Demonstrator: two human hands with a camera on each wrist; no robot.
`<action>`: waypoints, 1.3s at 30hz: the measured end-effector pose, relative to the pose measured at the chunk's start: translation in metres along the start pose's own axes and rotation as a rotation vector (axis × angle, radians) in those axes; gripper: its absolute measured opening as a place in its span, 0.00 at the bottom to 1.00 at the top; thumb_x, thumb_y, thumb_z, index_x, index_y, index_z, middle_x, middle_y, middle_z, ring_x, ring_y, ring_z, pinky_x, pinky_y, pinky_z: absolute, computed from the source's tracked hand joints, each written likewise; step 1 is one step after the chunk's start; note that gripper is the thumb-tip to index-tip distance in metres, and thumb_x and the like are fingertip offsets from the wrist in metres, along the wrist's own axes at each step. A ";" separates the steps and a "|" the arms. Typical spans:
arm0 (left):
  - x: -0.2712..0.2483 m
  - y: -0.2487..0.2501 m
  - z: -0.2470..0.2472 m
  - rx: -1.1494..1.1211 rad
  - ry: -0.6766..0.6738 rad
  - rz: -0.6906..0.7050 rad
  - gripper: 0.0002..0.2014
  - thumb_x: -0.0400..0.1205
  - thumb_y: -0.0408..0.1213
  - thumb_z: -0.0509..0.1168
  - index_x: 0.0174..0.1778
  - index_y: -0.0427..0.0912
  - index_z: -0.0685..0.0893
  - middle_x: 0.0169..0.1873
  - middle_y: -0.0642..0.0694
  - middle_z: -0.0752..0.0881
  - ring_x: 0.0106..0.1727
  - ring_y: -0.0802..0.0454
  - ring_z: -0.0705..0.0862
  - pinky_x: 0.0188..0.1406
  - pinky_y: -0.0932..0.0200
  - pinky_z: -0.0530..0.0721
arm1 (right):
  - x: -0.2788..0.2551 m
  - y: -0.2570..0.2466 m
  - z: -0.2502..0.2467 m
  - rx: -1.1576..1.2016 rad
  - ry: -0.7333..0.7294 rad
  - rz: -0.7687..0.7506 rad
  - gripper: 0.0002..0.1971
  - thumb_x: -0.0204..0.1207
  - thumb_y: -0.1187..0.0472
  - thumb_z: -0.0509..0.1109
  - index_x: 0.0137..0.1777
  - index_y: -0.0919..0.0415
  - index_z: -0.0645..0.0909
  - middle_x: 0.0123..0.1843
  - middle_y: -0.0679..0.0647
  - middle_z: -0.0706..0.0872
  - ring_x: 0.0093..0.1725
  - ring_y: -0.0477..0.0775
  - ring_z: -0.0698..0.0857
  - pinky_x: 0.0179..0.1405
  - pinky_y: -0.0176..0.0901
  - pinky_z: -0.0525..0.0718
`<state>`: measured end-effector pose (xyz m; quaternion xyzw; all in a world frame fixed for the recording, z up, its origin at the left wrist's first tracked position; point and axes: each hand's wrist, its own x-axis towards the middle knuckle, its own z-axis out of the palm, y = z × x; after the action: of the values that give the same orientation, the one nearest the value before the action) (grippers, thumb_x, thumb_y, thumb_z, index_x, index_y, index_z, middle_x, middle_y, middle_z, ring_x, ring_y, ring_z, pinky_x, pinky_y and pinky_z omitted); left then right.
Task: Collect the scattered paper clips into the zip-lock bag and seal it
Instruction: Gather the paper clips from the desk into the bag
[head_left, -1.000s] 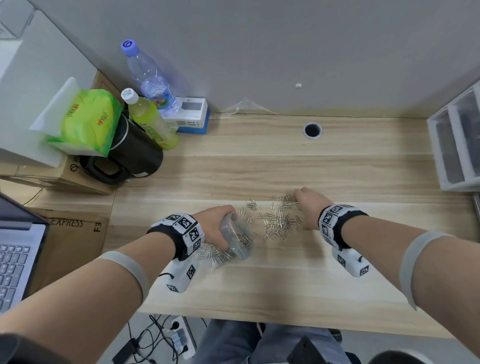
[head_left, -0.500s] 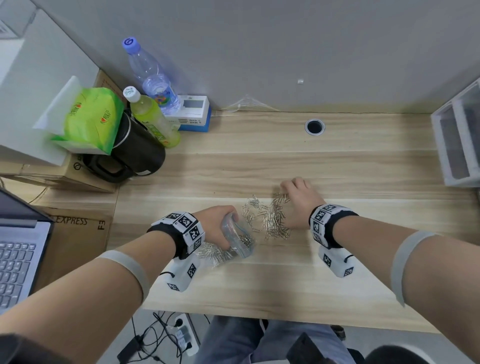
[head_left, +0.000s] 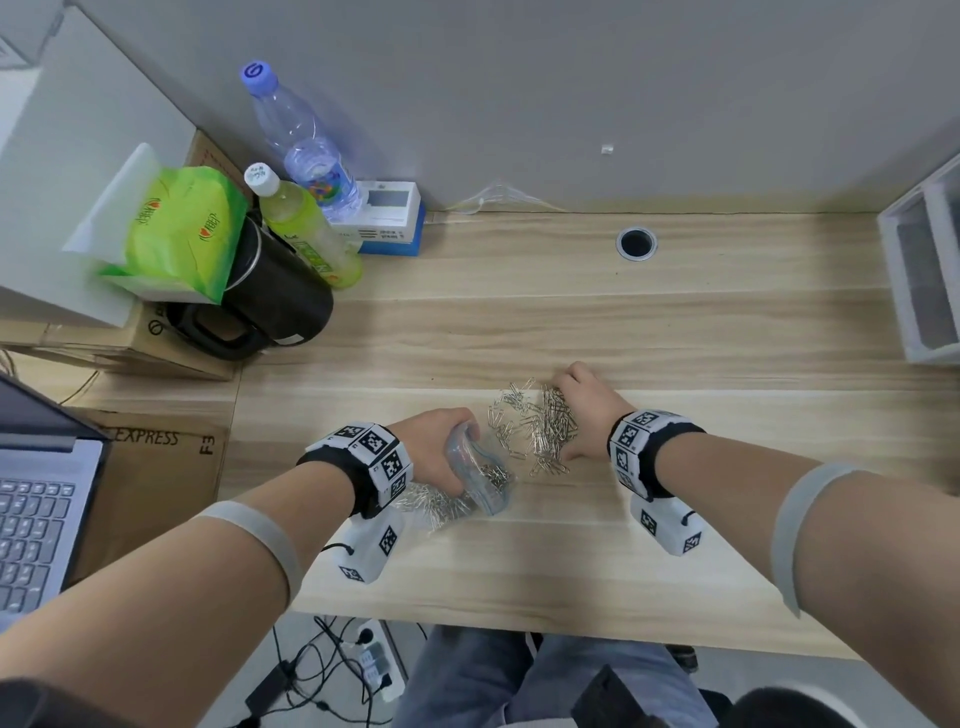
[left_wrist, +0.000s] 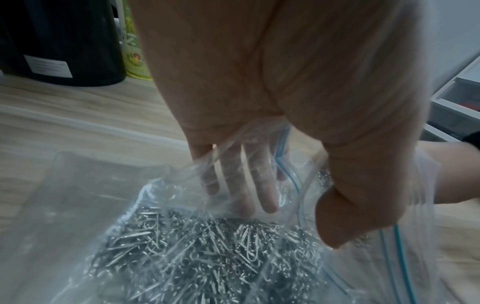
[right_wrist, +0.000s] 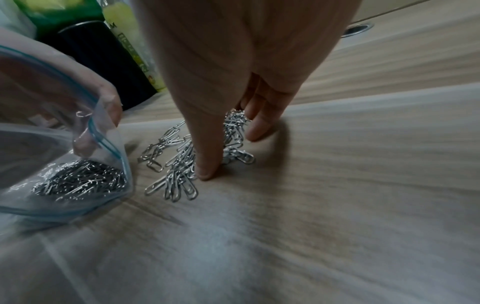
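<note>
My left hand (head_left: 439, 447) grips the mouth of the clear zip-lock bag (head_left: 485, 480) with its blue seal strip. Its fingers (left_wrist: 259, 185) are inside the bag and its thumb is outside, holding the mouth wide. Many silver clips (left_wrist: 207, 246) lie inside the bag. A loose pile of paper clips (head_left: 543, 431) lies on the wooden desk just right of the bag's mouth. My right hand (head_left: 589, 410) is cupped against the pile's right side. Its thumb tip (right_wrist: 207, 170) and fingertips (right_wrist: 257, 131) press on the desk with clips (right_wrist: 179, 164) between and beside them.
A black jug (head_left: 270, 306), a green bottle (head_left: 306, 234), a water bottle (head_left: 296, 135) and a green tissue pack (head_left: 182, 228) crowd the back left. A laptop (head_left: 36, 519) lies at the left and white drawers (head_left: 924, 280) at the right. A cable hole (head_left: 636, 242) is behind.
My right hand has swept left and nearer, bunching the spread clips into a tighter pile close to the bag's mouth. The left hand and bag have hardly moved.
</note>
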<state>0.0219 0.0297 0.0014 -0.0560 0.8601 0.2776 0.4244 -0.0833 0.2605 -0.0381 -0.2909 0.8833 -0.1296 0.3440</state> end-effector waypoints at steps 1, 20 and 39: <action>0.000 0.000 0.000 0.003 0.003 -0.002 0.31 0.64 0.40 0.81 0.61 0.53 0.76 0.48 0.47 0.84 0.38 0.52 0.83 0.28 0.59 0.82 | 0.001 -0.001 -0.001 -0.006 0.003 -0.003 0.56 0.50 0.51 0.90 0.78 0.62 0.66 0.71 0.56 0.67 0.71 0.58 0.72 0.72 0.49 0.75; 0.007 -0.005 0.003 -0.021 -0.005 -0.023 0.31 0.59 0.42 0.79 0.57 0.57 0.76 0.47 0.44 0.86 0.34 0.50 0.83 0.30 0.51 0.86 | -0.001 -0.011 0.013 -0.034 0.003 -0.087 0.38 0.62 0.48 0.83 0.72 0.49 0.71 0.70 0.55 0.67 0.70 0.59 0.68 0.67 0.53 0.78; 0.010 -0.005 0.003 -0.017 -0.006 -0.028 0.32 0.57 0.46 0.79 0.57 0.58 0.76 0.48 0.47 0.86 0.46 0.45 0.89 0.41 0.45 0.91 | 0.005 -0.014 0.018 0.095 0.016 -0.095 0.12 0.73 0.60 0.77 0.56 0.51 0.85 0.60 0.51 0.71 0.64 0.56 0.71 0.67 0.49 0.74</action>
<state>0.0195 0.0289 -0.0098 -0.0708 0.8556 0.2791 0.4302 -0.0680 0.2457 -0.0484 -0.3149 0.8640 -0.1897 0.3439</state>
